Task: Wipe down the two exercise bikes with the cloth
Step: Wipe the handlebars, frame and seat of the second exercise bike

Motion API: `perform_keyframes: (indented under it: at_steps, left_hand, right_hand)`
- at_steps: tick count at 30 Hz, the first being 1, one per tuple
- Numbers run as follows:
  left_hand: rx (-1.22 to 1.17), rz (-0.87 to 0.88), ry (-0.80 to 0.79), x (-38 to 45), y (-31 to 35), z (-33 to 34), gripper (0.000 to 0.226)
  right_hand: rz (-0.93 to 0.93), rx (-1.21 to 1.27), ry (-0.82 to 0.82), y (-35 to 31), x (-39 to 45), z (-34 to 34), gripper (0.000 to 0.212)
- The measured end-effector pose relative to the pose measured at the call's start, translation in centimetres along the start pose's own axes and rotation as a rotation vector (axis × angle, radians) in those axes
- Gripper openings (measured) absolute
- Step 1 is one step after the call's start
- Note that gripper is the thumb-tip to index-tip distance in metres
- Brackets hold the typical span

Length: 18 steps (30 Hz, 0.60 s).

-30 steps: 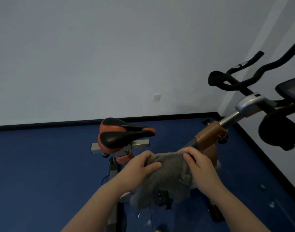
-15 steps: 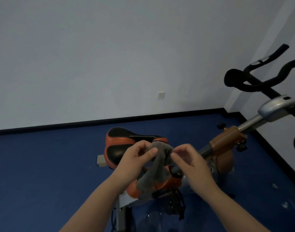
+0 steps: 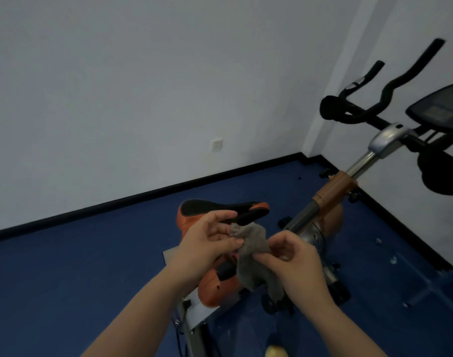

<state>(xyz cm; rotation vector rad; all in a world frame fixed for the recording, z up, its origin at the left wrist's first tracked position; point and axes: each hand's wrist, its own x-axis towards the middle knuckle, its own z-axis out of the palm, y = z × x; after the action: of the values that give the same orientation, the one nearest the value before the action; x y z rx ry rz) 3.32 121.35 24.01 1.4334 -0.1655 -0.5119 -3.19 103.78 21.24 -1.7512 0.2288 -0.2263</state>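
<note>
Both hands' fingers [image 3: 221, 231] pinch the cloth [image 3: 253, 256] between them.

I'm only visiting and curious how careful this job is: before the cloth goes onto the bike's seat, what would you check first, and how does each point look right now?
1. Cloth in hand: ok, the left hand pinches its top and the right hand holds its side.
2. Cloth folded into a pad: not ok, it hangs loose.
3. Saddle within reach: ok, it lies just behind the hands.
4. Saddle free of objects: ok on the visible part.
5. Cloth damp or clean: cannot tell.
6. Second bike located: cannot tell, only one is in view.
</note>
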Motion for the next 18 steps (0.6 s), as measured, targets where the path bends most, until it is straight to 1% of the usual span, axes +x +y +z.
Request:
perform_keyframes:
  at_steps: [1,3,6,8,10,12,15,18]
  left_hand:
    - [0.005,-0.015,-0.023,0.0,-0.3,-0.7,0.047]
    - [0.091,-0.034,-0.062,-0.2,-0.6,-2.0,0.047]
    - [0.344,0.051,-0.040,-0.6,-0.7,-3.4,0.038]
    - [0.490,0.130,-0.033,-0.9,-0.8,-3.8,0.031]
    - [0.565,0.184,-0.050,-1.3,-1.0,-3.8,0.025]
    - [0.585,0.210,-0.053,-1.6,-1.2,-3.5,0.017]
    - [0.585,0.231,-0.049,-2.1,-1.3,-3.0,0.009]
    - [0.603,0.275,-0.038,-2.9,-1.1,-2.5,0.017]
  right_hand:
    - [-0.008,-0.047,0.052,0.0,-0.4,0.5,0.026]
    - [-0.042,-0.141,0.138,-0.2,-1.3,1.3,0.032]
    - [-0.153,-0.292,0.197,-0.8,-2.5,1.9,0.036]
    - [-0.117,-0.380,0.160,-1.3,-3.3,1.7,0.036]
    - [-0.045,-0.450,0.107,-1.5,-4.0,1.4,0.033]
    - [-0.003,-0.423,0.091,-1.5,-4.6,0.9,0.028]
    - [-0.003,-0.367,0.055,-1.7,-5.2,0.5,0.019]
    - [-0.011,-0.371,-0.036,-2.1,-5.5,-0.6,0.014]
